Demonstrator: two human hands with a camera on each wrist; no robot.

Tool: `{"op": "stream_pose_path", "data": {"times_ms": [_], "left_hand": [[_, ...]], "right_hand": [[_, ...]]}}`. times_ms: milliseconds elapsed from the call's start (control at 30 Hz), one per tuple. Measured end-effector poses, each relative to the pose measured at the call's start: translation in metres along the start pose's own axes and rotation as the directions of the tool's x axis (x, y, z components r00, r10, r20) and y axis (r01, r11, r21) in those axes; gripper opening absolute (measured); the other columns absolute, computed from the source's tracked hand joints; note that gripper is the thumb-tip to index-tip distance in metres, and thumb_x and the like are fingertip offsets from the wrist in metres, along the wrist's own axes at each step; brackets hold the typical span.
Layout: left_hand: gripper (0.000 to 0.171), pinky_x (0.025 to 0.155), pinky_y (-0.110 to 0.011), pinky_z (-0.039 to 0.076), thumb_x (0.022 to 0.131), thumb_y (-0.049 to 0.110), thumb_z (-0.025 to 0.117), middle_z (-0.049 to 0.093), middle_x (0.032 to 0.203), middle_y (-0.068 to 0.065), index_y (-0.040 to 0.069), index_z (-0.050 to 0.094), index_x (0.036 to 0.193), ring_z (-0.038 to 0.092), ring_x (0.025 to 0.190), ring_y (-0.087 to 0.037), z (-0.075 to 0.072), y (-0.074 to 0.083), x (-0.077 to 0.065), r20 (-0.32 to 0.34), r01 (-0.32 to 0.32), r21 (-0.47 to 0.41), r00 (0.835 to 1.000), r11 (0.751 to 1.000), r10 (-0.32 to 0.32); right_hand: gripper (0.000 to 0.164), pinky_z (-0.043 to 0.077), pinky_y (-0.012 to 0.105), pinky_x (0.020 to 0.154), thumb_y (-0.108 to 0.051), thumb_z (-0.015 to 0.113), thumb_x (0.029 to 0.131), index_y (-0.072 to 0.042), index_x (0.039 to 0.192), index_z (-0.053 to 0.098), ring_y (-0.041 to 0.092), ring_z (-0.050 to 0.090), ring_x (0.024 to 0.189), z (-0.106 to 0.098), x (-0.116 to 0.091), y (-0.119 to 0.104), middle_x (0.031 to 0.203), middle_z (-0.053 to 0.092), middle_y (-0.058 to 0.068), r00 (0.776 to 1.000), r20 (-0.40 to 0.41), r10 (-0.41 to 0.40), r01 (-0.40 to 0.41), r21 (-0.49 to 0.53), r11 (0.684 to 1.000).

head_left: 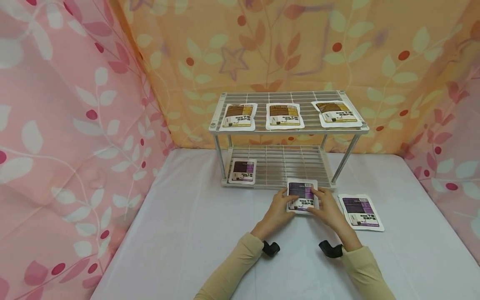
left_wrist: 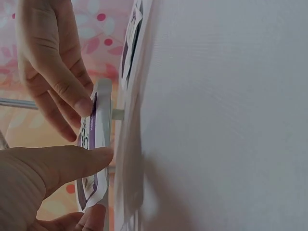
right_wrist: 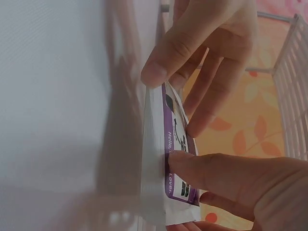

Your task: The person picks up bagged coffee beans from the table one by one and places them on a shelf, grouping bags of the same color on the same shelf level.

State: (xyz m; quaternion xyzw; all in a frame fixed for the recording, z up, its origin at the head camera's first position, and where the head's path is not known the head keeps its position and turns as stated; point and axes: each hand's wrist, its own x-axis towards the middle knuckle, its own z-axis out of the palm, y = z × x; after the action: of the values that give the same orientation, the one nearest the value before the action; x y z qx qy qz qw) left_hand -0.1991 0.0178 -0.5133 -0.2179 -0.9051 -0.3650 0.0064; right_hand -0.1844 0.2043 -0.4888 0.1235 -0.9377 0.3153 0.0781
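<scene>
A white pouch with a purple and black label point(head_left: 301, 196) is held between both hands at the front edge of the lower shelf. My left hand point(head_left: 278, 209) grips its left side, the thumb along the near edge in the left wrist view. On the other side, my right hand point(head_left: 327, 207) pinches the pouch; its thumb point(right_wrist: 211, 171) lies on the printed face in the right wrist view. The pouch is raised off the tablecloth, with a shadow beneath it. Right of my right hand lies another purple-labelled pouch point(head_left: 361, 211), apparently stacked on at least one more.
A two-tier white wire rack point(head_left: 285, 162) stands at the back of the white-covered table point(head_left: 180, 233). Its top tier carries three brown and yellow pouches point(head_left: 238, 116). One purple pouch point(head_left: 243, 171) lies at the left of the lower tier. Patterned curtains point(head_left: 90, 125) enclose the sides and back.
</scene>
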Motion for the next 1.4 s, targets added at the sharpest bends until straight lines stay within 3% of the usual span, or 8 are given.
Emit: {"op": "stream_pose_path", "data": {"times_ms": [200, 433, 733, 967, 1167, 1400], "left_hand": [[0.054, 0.098, -0.045, 0.043, 0.075, 0.004, 0.071, 0.034, 0.144, -0.018, 0.018, 0.059, 0.125, 0.035, 0.129, -0.036, -0.003, -0.006, -0.001, -0.007, 0.039, -0.022, 0.999, 0.999, -0.039], [0.055, 0.101, -0.044, 0.04, 0.074, 0.002, 0.071, 0.033, 0.145, -0.015, 0.018, 0.06, 0.125, 0.033, 0.131, -0.035, -0.008, -0.013, -0.002, -0.015, 0.07, -0.027, 0.997, 0.997, -0.07], [0.055, 0.101, -0.045, 0.039, 0.073, -0.001, 0.07, 0.033, 0.146, -0.017, 0.014, 0.06, 0.125, 0.033, 0.131, -0.036, -0.016, -0.019, -0.002, -0.043, 0.058, -0.035, 0.997, 0.998, -0.06], [0.053, 0.103, -0.043, 0.038, 0.073, -0.001, 0.071, 0.033, 0.145, -0.017, 0.01, 0.06, 0.124, 0.035, 0.13, -0.036, -0.021, -0.024, -0.001, -0.083, 0.026, 0.009, 0.996, 1.0, -0.025], [0.052, 0.104, -0.04, 0.037, 0.074, 0.001, 0.07, 0.037, 0.143, -0.015, 0.01, 0.06, 0.124, 0.037, 0.13, -0.033, -0.023, -0.031, 0.001, -0.094, 0.036, 0.042, 0.995, 0.998, -0.032], [0.049, 0.103, -0.039, 0.039, 0.077, 0.001, 0.069, 0.042, 0.14, -0.012, 0.011, 0.06, 0.124, 0.04, 0.128, -0.032, -0.027, -0.037, 0.001, -0.106, 0.032, 0.079, 0.994, 0.996, -0.023]], "right_hand": [[0.067, 0.033, 0.064, 0.094, -0.002, 0.075, 0.069, 0.014, 0.127, 0.045, 0.058, 0.035, 0.116, 0.007, 0.003, -0.004, 0.131, 0.033, 0.042, 0.999, 0.027, -0.029, 0.03, -0.011, 0.999], [0.068, 0.033, 0.064, 0.095, 0.002, 0.075, 0.067, 0.015, 0.126, 0.046, 0.058, 0.036, 0.116, 0.016, 0.006, -0.006, 0.131, 0.034, 0.042, 0.998, 0.014, -0.056, 0.056, -0.005, 0.998], [0.066, 0.035, 0.062, 0.095, 0.005, 0.075, 0.066, 0.017, 0.124, 0.046, 0.057, 0.037, 0.117, 0.026, 0.012, -0.007, 0.132, 0.032, 0.042, 0.994, -0.031, -0.103, 0.104, 0.024, 0.994], [0.065, 0.034, 0.06, 0.098, 0.004, 0.076, 0.067, 0.016, 0.124, 0.047, 0.054, 0.036, 0.119, 0.032, 0.018, -0.011, 0.135, 0.031, 0.039, 0.993, -0.045, -0.108, 0.109, 0.02, 0.994], [0.06, 0.034, 0.059, 0.099, 0.004, 0.075, 0.069, 0.015, 0.122, 0.051, 0.052, 0.036, 0.121, 0.038, 0.022, -0.014, 0.134, 0.034, 0.038, 0.99, -0.063, -0.13, 0.131, 0.014, 0.991], [0.056, 0.041, 0.055, 0.094, 0.002, 0.074, 0.072, 0.013, 0.122, 0.052, 0.047, 0.048, 0.112, 0.045, 0.028, -0.014, 0.133, 0.038, 0.034, 0.978, -0.074, -0.193, 0.194, 0.004, 0.981]]}}
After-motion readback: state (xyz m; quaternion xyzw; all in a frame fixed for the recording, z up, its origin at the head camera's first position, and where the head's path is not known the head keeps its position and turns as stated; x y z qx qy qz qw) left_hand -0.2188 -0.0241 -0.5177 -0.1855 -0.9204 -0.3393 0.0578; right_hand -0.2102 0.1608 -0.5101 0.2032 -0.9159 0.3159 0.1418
